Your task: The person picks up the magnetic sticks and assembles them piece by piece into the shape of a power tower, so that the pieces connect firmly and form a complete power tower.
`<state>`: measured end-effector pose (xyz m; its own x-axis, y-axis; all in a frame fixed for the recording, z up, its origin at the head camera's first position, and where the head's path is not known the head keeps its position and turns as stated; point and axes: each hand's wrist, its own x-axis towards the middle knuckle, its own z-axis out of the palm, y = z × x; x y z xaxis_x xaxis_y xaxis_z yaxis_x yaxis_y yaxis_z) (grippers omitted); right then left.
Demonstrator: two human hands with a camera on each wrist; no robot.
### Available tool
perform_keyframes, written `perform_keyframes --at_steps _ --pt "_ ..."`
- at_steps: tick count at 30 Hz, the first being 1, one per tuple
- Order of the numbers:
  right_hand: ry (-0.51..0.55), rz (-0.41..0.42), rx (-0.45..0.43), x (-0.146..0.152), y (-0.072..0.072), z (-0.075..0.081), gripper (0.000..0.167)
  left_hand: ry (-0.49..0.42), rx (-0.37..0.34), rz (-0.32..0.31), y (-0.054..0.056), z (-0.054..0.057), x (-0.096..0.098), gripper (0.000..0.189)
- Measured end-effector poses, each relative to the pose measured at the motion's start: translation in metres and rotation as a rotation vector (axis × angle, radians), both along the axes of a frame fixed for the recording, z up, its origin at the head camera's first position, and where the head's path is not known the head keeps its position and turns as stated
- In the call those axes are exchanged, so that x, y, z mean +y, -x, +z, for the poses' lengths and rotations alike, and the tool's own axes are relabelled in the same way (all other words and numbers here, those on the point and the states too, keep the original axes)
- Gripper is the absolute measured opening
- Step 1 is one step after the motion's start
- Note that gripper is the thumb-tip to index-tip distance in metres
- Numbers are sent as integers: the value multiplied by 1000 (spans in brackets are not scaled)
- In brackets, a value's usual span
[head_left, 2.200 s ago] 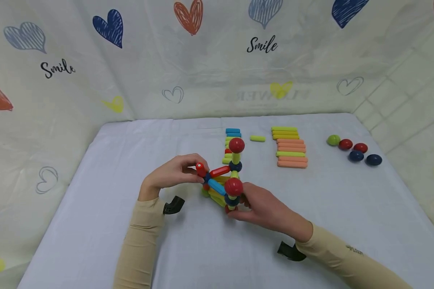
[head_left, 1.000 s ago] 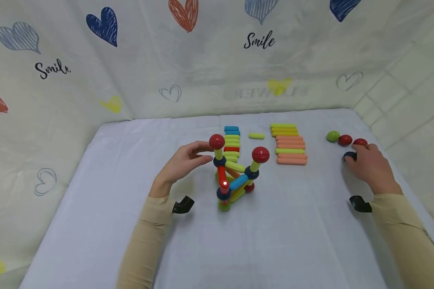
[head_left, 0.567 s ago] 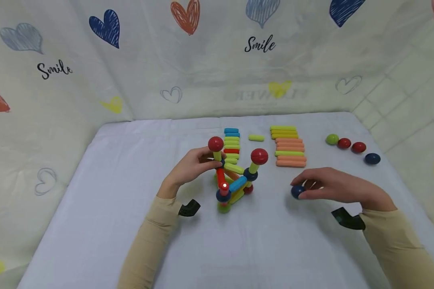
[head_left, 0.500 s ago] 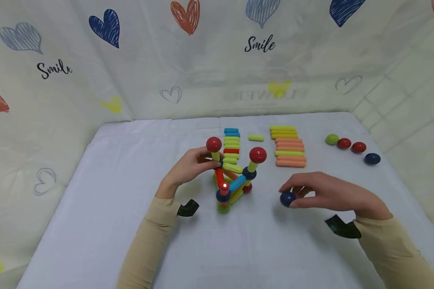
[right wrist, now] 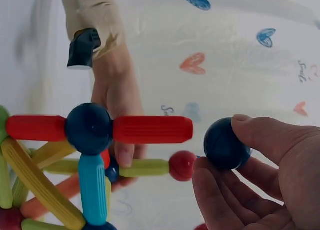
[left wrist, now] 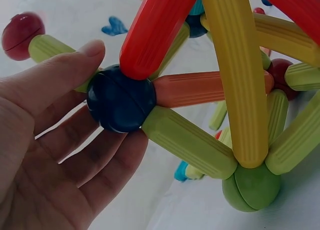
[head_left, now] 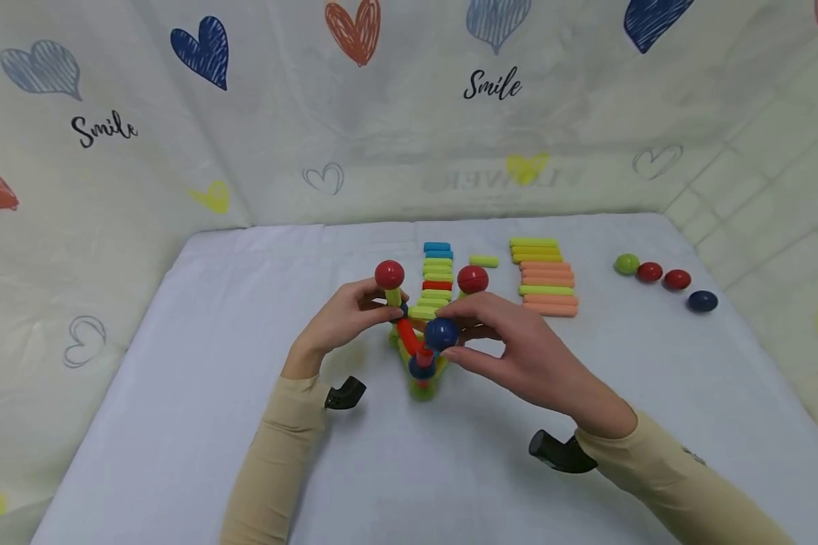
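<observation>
The left hand (head_left: 344, 318) has its thumb and fingers around a dark blue joint ball (left wrist: 121, 99) on the far left of a rod-and-ball structure (left wrist: 240, 85), the grip closed only as far as the ball allows. The right hand (head_left: 525, 352) pinches a loose blue ball (right wrist: 224, 144) between thumb and fingertips; this ball is just beside the free end of a red rod (right wrist: 152, 129) on the structure, with a gap between them. The structure is in front of the person, near the middle of the tabletop (head_left: 177, 454), and two red balls, a left one (head_left: 389, 274) and a right one (head_left: 473, 278), top its green rods. Beyond it lie a column of short rods (head_left: 438, 272), a single green rod (head_left: 483, 261) and a group of longer rods (head_left: 545, 278), mostly orange. Farther right are a green ball (head_left: 627, 264), two more red balls (head_left: 677, 280) and a dark blue ball (head_left: 703, 301). Behind the tabletop hangs a pale backdrop (head_left: 409, 113) printed with hearts and "Smile".
</observation>
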<state>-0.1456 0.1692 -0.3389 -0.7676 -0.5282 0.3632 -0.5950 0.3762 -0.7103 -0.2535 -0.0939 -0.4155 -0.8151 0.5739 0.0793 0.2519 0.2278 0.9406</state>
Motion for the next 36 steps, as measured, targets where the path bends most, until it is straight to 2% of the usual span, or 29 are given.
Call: perform_keyframes --at_steps 8,14,18,22,25,29,36 --pt "-14 45 -19 -13 5 -3 42 -30 14 -22 1 -1 -2 27" --pt "-37 25 -61 -10 5 -6 44 -28 7 -25 1 -2 -3 23" --pt "-78 -15 -102 -8 3 -21 38 -25 5 -22 1 -2 -3 25" --pt "-181 -57 -153 -15 2 -42 31 -19 8 -24 1 -2 -2 24" --pt "-246 -107 -132 -23 1 -52 34 -19 13 -27 2 -1 -2 26" --pt "-290 -193 -40 -29 -1 -56 39 -18 13 -41 2 -2 -4 33" --pt "-320 -237 47 -20 -2 -57 40 8 -24 -71 2 0 -18 35"
